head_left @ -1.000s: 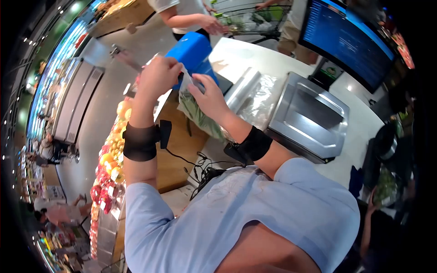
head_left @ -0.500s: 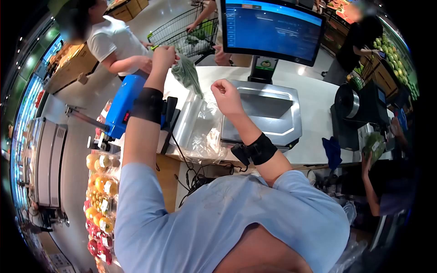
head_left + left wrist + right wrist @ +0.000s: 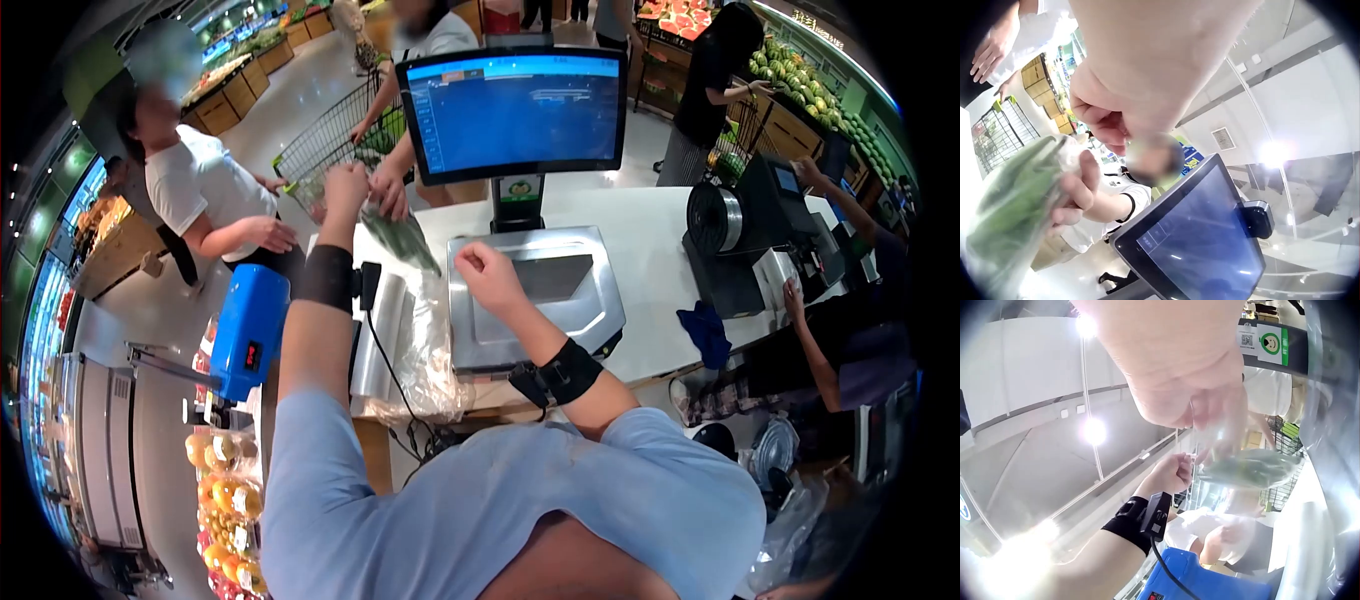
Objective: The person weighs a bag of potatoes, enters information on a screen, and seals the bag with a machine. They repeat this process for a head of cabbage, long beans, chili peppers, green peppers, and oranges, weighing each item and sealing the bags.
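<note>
A clear plastic bag of green vegetables (image 3: 398, 238) hangs beyond the counter's left part. The left hand (image 3: 347, 187) is at the bag's upper end, its curled fingers gripping there, the contact partly hidden. Another person's hand (image 3: 1079, 194) holds the same bag (image 3: 1013, 212) in the left wrist view. The right hand (image 3: 492, 280) hovers over the steel scale (image 3: 590, 290), fingers loosely curled, holding nothing. The right wrist view has the left hand (image 3: 1169, 475) beside the bag (image 3: 1254, 467), with the right hand (image 3: 1188, 381) nearer the camera.
A monitor (image 3: 515, 115) stands behind the scale. Plastic film (image 3: 425, 350) lies left of it; a blue device (image 3: 250, 325) is farther left. A person in white (image 3: 205, 190) and a shopping cart (image 3: 330, 135) are across the counter (image 3: 655, 245). A printer (image 3: 755, 230) stands right.
The bag has moved forward, and another person's hand now grips it. The right hand has come away from the bag to over the scale. The head view has turned toward the monitor.
</note>
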Tool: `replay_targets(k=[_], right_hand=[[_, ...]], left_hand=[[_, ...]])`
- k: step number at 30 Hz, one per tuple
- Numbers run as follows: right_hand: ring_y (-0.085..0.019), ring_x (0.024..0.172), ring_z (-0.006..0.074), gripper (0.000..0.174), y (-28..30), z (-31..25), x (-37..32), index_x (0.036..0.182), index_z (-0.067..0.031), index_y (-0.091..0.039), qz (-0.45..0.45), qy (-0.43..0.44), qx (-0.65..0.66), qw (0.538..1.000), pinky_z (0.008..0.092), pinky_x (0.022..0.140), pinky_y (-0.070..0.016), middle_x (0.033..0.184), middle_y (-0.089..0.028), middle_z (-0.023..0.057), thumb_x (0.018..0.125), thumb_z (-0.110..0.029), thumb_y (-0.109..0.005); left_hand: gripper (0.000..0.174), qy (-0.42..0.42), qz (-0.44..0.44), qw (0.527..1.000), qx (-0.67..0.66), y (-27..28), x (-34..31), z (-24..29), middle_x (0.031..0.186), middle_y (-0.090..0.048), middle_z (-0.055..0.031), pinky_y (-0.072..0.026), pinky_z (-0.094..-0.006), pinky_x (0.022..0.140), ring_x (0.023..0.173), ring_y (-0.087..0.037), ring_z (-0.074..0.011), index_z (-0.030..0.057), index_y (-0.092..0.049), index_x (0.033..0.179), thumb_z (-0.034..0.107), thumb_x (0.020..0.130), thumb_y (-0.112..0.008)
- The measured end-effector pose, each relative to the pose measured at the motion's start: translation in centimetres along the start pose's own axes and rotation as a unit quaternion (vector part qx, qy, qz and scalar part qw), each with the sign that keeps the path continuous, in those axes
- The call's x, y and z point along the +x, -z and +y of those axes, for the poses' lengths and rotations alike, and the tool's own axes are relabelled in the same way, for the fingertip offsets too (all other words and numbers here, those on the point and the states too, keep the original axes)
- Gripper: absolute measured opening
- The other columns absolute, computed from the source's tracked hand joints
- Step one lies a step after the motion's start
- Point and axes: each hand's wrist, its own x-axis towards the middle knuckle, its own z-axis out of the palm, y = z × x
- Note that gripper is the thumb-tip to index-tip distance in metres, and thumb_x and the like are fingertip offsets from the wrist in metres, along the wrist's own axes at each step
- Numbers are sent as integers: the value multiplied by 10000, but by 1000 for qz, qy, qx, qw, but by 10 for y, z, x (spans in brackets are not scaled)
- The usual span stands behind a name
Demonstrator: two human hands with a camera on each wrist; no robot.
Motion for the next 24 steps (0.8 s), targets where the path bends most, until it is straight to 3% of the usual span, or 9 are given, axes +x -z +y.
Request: replay_targets(k=[1,2,5,7,10,15,18,20,24], right_hand=[[-622,716,144,154,2,-2,1,921,-6,-621,5,10,-1,1000,275,678,-491,805,-665,78,867,-150,-622],[-622,716,143,159,3,-3,0,925,-5,-621,-3,3,-4,1000,276,677,-491,807,-666,76,867,-153,-623],[-621,715,140,167,4,0,-1,930,-3,-621,-17,-6,0,1000,276,676,-491,807,-667,73,868,-158,-624],[-615,711,131,170,7,-2,1,931,-3,-621,-28,-11,0,1000,270,670,-488,799,-664,63,871,-162,-624],[-605,707,118,165,9,1,2,929,-7,-622,-30,-20,4,999,265,663,-482,792,-660,56,869,-161,-625],[-577,693,84,151,25,20,5,907,-1,-624,-44,-21,64,997,239,649,-469,783,-653,23,846,-135,-655],[-560,690,62,83,49,9,-4,919,-6,-602,-76,-45,119,989,208,603,-443,777,-630,10,882,-77,-625],[-544,636,60,72,71,-3,-15,906,0,-599,-120,-67,70,988,210,554,-419,704,-599,9,884,-67,-611],[-552,628,72,76,104,-8,-44,916,-6,-612,-232,-93,16,968,219,559,-435,696,-596,13,900,-74,-583]], left_hand=[[355,-22,-4,999,27,-1,-4,4,669,-643,-198,-502,-448,678,695,-643,-379,-9,-685,757,287,862,-518],[367,-82,12,995,56,-8,-1,-3,569,-618,-105,-475,-348,511,511,-608,-213,-18,-648,723,261,912,-502],[370,-107,47,992,41,-15,-12,-4,565,-614,-108,-469,-357,503,502,-602,-220,-21,-648,726,262,913,-502],[354,-45,15,999,19,-13,-18,3,699,-648,-209,-499,-452,682,705,-650,-374,-9,-688,805,290,887,-516],[360,6,7,998,-55,-11,-40,26,667,-655,-176,-504,-422,662,673,-664,-324,-7,-685,818,297,896,-510],[270,-15,-157,973,-166,-34,-139,58,642,-657,-97,-496,-315,552,577,-636,-161,8,-677,855,215,890,-508],[264,-48,-293,921,-251,-50,-209,68,671,-635,-78,-488,-281,550,585,-601,-138,3,-636,877,249,895,-540],[265,21,-326,904,-275,-46,-242,87,692,-628,-67,-481,-273,543,595,-597,-130,5,-601,905,263,906,-544],[267,3,-418,837,-353,-65,-278,72,727,-605,-49,-459,-259,533,590,-563,-122,34,-560,885,287,959,-521]])
